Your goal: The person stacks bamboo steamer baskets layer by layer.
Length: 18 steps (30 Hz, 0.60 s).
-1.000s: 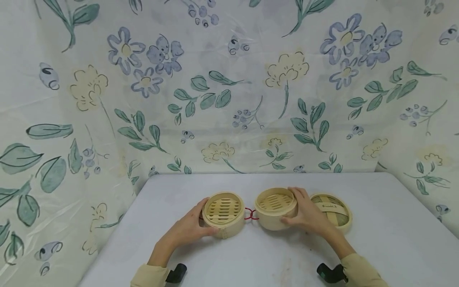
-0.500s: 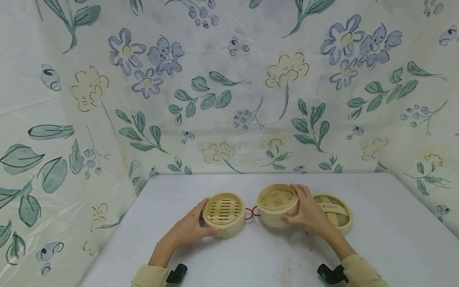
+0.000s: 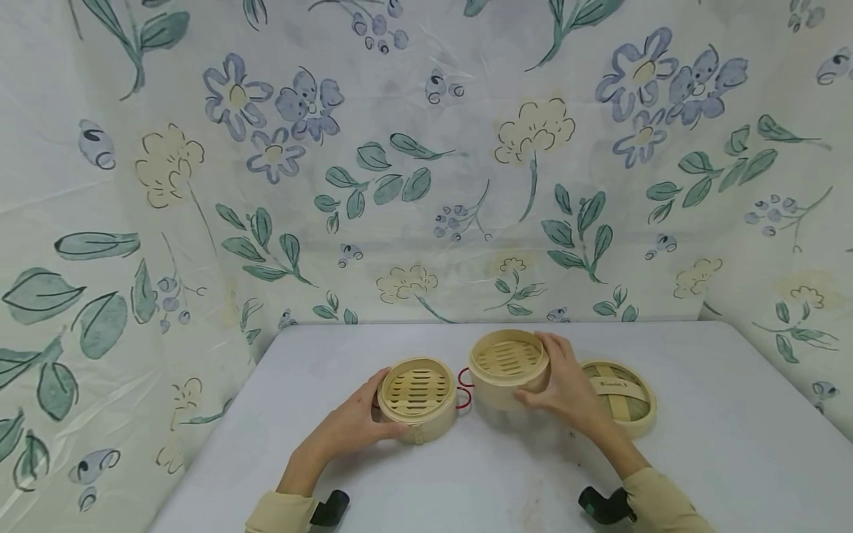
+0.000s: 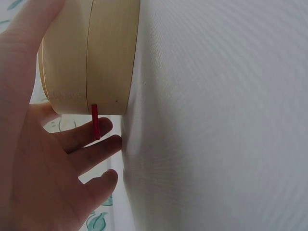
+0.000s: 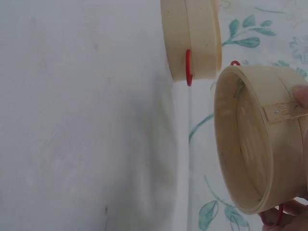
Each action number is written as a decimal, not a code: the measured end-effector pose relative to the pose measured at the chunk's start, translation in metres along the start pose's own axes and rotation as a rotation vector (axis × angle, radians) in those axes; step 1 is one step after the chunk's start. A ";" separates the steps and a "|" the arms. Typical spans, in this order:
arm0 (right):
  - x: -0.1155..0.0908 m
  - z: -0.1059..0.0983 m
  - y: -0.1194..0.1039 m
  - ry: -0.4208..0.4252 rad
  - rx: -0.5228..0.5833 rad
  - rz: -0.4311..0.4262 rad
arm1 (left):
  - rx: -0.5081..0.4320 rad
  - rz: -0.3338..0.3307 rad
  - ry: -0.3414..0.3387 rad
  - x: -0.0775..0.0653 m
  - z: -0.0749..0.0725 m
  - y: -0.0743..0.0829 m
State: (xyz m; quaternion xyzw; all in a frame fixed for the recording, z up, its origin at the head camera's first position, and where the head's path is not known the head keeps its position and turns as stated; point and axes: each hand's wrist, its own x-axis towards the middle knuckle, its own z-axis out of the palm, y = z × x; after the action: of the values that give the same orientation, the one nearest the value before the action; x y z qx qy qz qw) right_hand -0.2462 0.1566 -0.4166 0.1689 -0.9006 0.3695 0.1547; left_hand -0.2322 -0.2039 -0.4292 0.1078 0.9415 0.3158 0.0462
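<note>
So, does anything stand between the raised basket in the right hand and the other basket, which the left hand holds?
Nothing separate is visible between the raised basket and the other basket; only their red handles stick out into the gap. The lid lies beyond the right hand, out of the way.

L hand [image 3: 355, 422] & R hand [image 3: 566, 389] bare; L sleeve [image 3: 281, 512] & R sleeve [image 3: 666, 505] pale tan. L wrist unit [image 3: 331, 508] & R wrist unit [image 3: 605, 508] blk, rounded, latter w/ poss. greenish mark (blurry).

The steamer baskets [image 3: 418, 400] look like smooth, matt wood, and the tabletop [image 3: 460, 481] looks matt.
</note>
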 end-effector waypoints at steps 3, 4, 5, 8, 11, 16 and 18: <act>0.002 0.003 -0.004 -0.003 0.018 -0.008 | 0.006 -0.004 0.002 0.000 0.000 -0.001; 0.003 0.004 -0.006 -0.005 0.022 -0.013 | 0.007 -0.005 0.001 0.000 0.000 -0.001; 0.004 0.006 -0.007 -0.006 0.024 -0.014 | 0.007 -0.006 -0.001 0.000 0.000 -0.001; 0.006 0.011 -0.010 -0.004 0.026 -0.025 | 0.005 -0.012 -0.004 0.001 0.001 -0.001; 0.010 0.015 -0.013 0.002 0.039 -0.031 | -0.002 -0.019 -0.009 0.001 0.001 -0.001; 0.015 0.019 -0.019 0.003 0.064 -0.021 | -0.005 -0.026 -0.008 0.002 0.001 -0.001; 0.016 0.019 -0.020 0.001 0.068 -0.016 | -0.007 -0.028 -0.008 0.002 0.001 -0.002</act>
State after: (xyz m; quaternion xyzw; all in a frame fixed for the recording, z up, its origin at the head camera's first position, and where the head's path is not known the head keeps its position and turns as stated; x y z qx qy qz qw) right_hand -0.2548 0.1261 -0.4108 0.1809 -0.8860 0.3989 0.1524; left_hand -0.2339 -0.2043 -0.4312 0.0960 0.9416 0.3179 0.0548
